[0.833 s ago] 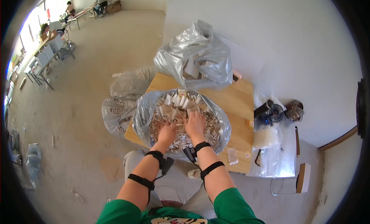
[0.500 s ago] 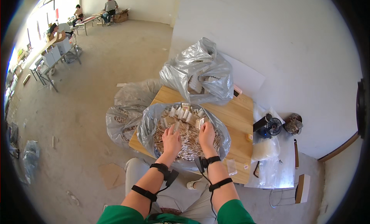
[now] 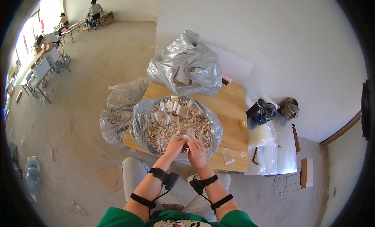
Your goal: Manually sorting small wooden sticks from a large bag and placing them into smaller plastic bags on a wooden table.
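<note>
Loose cotton swabs (image 3: pixel 164 131), apparently with wooden sticks, fill a wide round container lined with a grey plastic bag (image 3: pixel 137 125). Several small clear packs (image 3: pixel 168 106) lie on the swabs at the far side. Over the near edge of the heap, my left hand (image 3: pixel 176 145) and my right hand (image 3: pixel 197 153) meet, fingers closed. Between their fingertips is a small clear, whitish pack (image 3: pixel 189 137), partly hidden by the fingers. Whether swabs are in it is too small to tell.
The container rests on a wooden table (image 3: pixel 230 125), with a silvery bag (image 3: pixel 185 65) behind it. A flat clear case (image 3: pixel 228 155) lies to the right. Farther right are a small fan (image 3: pixel 267 112) and clear plastic bags (image 3: pixel 266 158). Other people (image 3: pixel 94 12) sit far left.
My hands have come together and nearer to me, from apart over the packs to the heap's near edge, with a small clear pack between them. The whole view has shifted slightly.
</note>
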A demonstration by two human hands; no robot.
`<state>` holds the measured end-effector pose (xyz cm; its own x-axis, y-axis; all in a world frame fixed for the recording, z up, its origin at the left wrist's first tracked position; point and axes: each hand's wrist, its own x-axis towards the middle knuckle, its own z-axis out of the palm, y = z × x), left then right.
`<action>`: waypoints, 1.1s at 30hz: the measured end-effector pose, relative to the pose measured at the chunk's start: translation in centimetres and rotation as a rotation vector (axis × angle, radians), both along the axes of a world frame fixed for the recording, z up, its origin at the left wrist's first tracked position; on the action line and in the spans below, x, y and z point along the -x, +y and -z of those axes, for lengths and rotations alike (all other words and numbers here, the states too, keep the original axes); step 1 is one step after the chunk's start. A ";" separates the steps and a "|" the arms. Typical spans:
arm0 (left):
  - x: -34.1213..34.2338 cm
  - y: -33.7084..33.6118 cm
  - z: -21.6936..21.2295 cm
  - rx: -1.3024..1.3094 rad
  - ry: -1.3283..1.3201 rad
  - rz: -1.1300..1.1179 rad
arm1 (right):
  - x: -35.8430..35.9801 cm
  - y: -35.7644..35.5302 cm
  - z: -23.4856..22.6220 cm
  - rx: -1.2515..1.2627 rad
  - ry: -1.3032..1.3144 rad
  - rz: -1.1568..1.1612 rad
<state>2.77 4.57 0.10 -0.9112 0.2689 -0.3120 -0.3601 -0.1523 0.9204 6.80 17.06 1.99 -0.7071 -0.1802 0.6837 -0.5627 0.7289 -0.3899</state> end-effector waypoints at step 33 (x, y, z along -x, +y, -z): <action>-2.7 -0.9 -1.6 0.642 0.782 -0.012 | -0.3 -0.7 -0.9 0.418 -0.265 0.302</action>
